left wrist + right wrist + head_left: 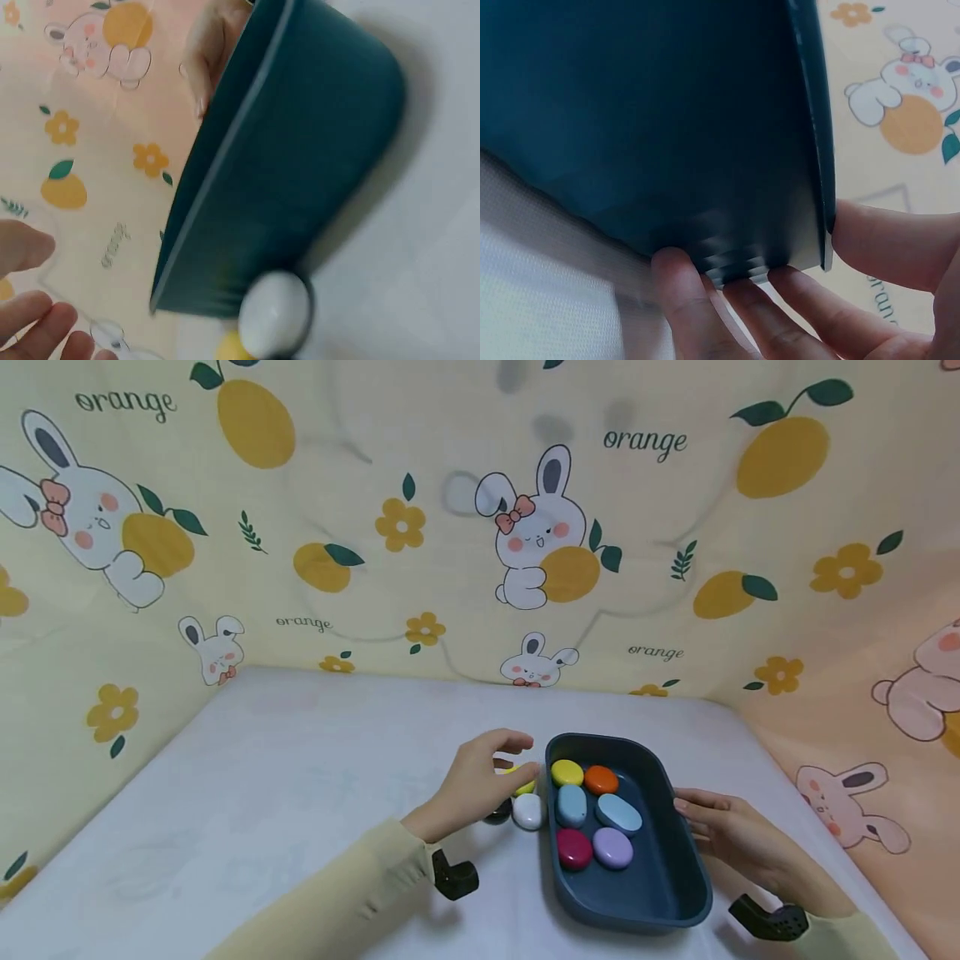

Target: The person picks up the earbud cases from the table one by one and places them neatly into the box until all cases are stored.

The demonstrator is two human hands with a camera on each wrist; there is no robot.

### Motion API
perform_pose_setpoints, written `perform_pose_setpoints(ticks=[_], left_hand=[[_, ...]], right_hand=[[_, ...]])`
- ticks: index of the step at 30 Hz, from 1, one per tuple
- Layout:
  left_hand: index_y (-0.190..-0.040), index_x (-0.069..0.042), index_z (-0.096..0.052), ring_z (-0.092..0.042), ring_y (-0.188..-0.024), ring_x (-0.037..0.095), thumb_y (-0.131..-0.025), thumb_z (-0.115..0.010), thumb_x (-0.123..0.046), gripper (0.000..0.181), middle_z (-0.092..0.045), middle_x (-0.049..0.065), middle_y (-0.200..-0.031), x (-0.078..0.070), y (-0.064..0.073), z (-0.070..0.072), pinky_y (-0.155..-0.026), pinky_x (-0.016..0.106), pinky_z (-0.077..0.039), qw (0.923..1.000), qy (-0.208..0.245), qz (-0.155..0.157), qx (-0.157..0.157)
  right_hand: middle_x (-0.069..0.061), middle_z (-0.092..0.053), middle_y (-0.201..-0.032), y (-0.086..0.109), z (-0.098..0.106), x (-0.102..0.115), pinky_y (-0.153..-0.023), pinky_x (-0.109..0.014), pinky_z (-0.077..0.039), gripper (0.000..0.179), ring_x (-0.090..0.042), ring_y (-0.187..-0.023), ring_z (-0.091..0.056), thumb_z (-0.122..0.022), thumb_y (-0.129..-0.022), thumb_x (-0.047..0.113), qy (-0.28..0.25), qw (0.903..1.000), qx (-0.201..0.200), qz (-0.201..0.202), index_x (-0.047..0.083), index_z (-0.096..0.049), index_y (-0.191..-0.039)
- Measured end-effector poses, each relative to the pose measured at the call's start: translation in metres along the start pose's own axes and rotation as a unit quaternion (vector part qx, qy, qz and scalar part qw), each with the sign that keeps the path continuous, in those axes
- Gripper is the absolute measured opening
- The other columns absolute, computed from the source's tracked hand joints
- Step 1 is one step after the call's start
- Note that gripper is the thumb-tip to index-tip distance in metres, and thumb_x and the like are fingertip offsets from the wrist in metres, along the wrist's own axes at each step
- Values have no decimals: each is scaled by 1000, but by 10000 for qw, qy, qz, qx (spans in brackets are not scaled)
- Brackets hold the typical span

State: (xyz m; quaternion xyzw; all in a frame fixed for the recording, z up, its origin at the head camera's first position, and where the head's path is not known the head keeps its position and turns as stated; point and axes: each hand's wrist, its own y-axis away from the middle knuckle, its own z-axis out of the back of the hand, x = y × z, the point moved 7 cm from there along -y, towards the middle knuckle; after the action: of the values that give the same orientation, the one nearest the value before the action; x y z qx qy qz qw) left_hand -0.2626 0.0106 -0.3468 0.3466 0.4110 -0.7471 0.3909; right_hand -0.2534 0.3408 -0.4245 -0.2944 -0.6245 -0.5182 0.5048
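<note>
- Dark-blue tray [663, 877], six colourful pieces [618, 814] inside, is seen toward half past four.
- Its three-o'clock wall is gripped by the right hand [738, 837], thumb at rim.
- Beside its nine-o'clock wall, near a white piece [528, 812], the left hand [476, 783] is held, thumb and fingers parted.

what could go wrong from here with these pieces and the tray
The left hand holds nothing near the closely set white piece and black piece beside the tray; picking one might knock the other away.

The right hand grips the tray's side; a tug could slide the lilac piece across its bare floor.
</note>
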Motion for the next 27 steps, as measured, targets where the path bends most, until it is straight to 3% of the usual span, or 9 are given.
perform_pose_setpoints(ticks=[13,27], left_hand=[[-129,-8,-59,-54,-119,31,-83,-80,-22,53,-59,7,-128,40,36,13,-96,42,-49,9953,291,917,-137],[-130,-3,-58,-55,-119,32,-81,-82,-18,56,-58,10,-129,63,43,12,-96,40,-49,9942,258,992,-338]], right_hand=[[-11,-54,-138,3,4,-3,-99,-53,-45,65,-24,-115,-58,-55,-103,28,275,9996,-44,-32,-7,-28,-150],[-5,-61,-130,0,3,-3,-97,-50,-47,60,-24,-112,-61,-55,-103,26,-34,10000,38,-74,-6,-33,-149]])
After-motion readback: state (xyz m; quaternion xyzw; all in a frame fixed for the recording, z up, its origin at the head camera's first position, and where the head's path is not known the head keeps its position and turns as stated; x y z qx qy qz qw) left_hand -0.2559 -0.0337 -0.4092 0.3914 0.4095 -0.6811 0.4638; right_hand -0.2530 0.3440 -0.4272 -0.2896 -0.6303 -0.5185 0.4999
